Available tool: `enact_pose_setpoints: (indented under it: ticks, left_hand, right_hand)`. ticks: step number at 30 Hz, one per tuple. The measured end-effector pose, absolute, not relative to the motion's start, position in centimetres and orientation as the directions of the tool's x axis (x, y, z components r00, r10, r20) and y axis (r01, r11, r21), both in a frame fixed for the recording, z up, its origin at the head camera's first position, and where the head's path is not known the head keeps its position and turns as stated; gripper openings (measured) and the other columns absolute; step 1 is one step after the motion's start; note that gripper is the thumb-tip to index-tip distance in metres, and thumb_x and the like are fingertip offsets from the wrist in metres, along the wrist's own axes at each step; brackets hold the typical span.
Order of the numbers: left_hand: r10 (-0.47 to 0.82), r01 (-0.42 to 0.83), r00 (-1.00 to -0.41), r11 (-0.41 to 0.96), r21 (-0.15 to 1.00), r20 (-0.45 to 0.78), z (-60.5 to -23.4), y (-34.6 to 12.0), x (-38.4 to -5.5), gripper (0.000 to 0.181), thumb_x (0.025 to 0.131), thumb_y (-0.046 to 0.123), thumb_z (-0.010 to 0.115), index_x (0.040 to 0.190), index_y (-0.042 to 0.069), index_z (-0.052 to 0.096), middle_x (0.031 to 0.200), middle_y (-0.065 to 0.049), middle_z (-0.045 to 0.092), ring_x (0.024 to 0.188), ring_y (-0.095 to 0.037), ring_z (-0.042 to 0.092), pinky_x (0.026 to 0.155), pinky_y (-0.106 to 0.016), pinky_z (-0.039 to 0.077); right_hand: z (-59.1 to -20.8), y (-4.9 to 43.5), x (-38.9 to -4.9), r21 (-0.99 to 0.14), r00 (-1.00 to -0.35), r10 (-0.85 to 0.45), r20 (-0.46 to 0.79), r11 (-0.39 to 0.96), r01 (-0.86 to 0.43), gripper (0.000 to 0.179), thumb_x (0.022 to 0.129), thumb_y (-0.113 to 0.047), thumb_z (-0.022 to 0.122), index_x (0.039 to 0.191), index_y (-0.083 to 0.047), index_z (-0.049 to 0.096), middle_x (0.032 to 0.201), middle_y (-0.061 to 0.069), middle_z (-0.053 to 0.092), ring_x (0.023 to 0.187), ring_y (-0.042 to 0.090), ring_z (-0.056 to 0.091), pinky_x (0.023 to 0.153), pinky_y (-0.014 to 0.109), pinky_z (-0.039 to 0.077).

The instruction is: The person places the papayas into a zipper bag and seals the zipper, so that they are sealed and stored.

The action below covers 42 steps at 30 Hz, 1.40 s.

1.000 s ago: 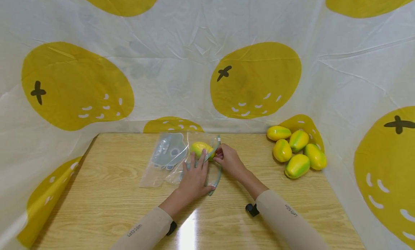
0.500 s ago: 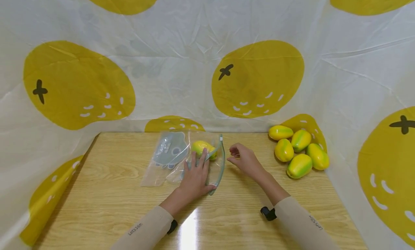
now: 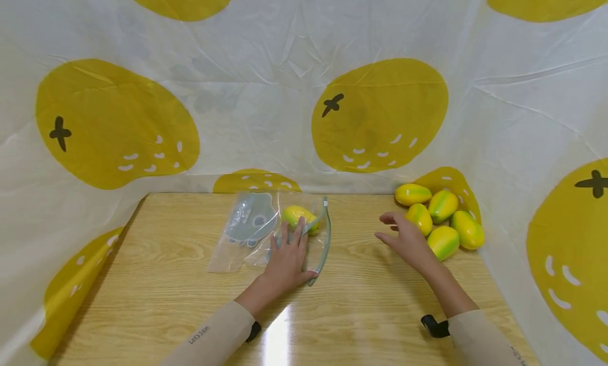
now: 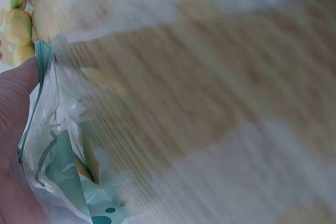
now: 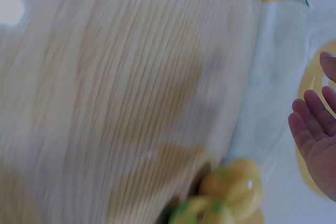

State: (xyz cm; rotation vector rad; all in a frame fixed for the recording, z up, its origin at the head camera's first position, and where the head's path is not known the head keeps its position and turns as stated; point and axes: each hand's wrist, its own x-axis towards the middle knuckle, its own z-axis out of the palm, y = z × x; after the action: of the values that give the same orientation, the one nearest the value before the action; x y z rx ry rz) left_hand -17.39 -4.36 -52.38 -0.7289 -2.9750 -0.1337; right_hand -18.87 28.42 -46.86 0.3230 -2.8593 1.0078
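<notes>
A clear slider zip bag [image 3: 250, 218] with a green cartoon print lies on the table, its green-edged mouth [image 3: 326, 239] parted on the right side. Inside it is one glossy yellow-green fruit [image 3: 295, 215], shaped like a papaya. My left hand [image 3: 287, 260] rests on the bag with fingers spread, the fingertips at the fruit's lower edge. In the left wrist view the thumb side of the hand [image 4: 16, 129] lies along the bag's green edge. My right hand [image 3: 408, 242] holds nothing; its relaxed fingers are just left of the loose fruits [image 3: 443, 241], and it overlaps some of them.
Several matching yellow-green fruits [image 3: 467, 230] are grouped at the table's back right corner, against the cloth. A white cloth [image 3: 266, 123] printed with large yellow fruits walls off the back and both sides of the wooden table [image 3: 157, 281].
My right hand has let go of the bag's edge and moved right to beside the loose fruits. My left hand has stayed on the bag.
</notes>
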Motion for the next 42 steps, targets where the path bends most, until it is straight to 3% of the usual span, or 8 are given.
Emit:
enact_pose_setpoints:
  ticks: [7, 12, 25, 32, 42]
  left_hand:
    - [0.456, 0.463, -0.884, 0.885, 0.058, 0.1, -52.3, -4.2, -17.2, 0.118, 0.076, 0.076, 0.075, 0.16, 0.004, 0.034, 0.175, -0.015, 0.005, 0.154, -0.054, 0.02, 0.104, -0.077, 0.038]
    - [0.462, 0.469, -0.88, 0.882, 0.052, 0.105, -52.4, -4.0, -17.2, 0.117, 0.077, 0.076, 0.074, 0.16, 0.003, 0.034, 0.174, -0.015, 0.006, 0.153, -0.054, 0.022, 0.104, -0.078, 0.039]
    - [0.462, 0.466, -0.883, 0.883, 0.048, 0.084, -52.4, -4.0, -17.2, 0.116, 0.078, 0.077, 0.072, 0.16, 0.004, 0.034, 0.175, -0.015, 0.003, 0.154, -0.054, 0.02, 0.104, -0.077, 0.039]
    - [0.464, 0.468, -0.882, 0.883, 0.038, 0.088, -52.4, -4.1, -17.2, 0.116, 0.078, 0.076, 0.072, 0.16, 0.004, 0.035, 0.174, -0.015, 0.004, 0.153, -0.054, 0.02, 0.104, -0.077, 0.039]
    - [0.458, 0.463, -0.885, 0.885, 0.053, 0.089, -52.0, -4.3, -17.1, 0.115, 0.078, 0.074, 0.074, 0.159, 0.003, 0.036, 0.174, -0.015, 0.005, 0.153, -0.054, 0.02, 0.103, -0.078, 0.039]
  right_hand:
    - [-45.7, 33.0, -17.1, -0.532, -0.974, -0.101, 0.202, 0.824, -0.195, 0.053, 0.095, -0.019, 0.077, 0.136, 0.006, 0.054, 0.135, 0.03, 0.06, 0.124, 0.049, 0.057, 0.099, 0.064, 0.048]
    - [-45.0, 36.7, -16.3, -0.498, -0.985, -0.093, 0.147, 0.853, -0.155, 0.062, 0.095, -0.023, 0.076, 0.142, 0.007, 0.049, 0.139, 0.034, 0.054, 0.127, 0.054, 0.05, 0.098, 0.069, 0.043]
    - [-44.8, 41.5, -16.0, -0.45, -0.962, -0.272, 0.007, 0.859, -0.246, 0.081, 0.084, -0.021, 0.086, 0.147, 0.007, 0.043, 0.145, 0.033, 0.049, 0.131, 0.056, 0.045, 0.098, 0.07, 0.04]
    - [-45.6, 41.9, -15.9, -0.437, -0.955, -0.291, -0.056, 0.867, -0.238, 0.08, 0.081, -0.014, 0.087, 0.143, 0.014, 0.046, 0.147, 0.042, 0.041, 0.131, 0.063, 0.041, 0.1, 0.073, 0.04]
    - [-46.4, 41.5, -14.9, -0.339, -0.942, -0.332, 0.051, 0.881, -0.328, 0.068, 0.074, 0.006, 0.084, 0.134, 0.016, 0.054, 0.138, 0.04, 0.052, 0.123, 0.058, 0.051, 0.095, 0.066, 0.045]
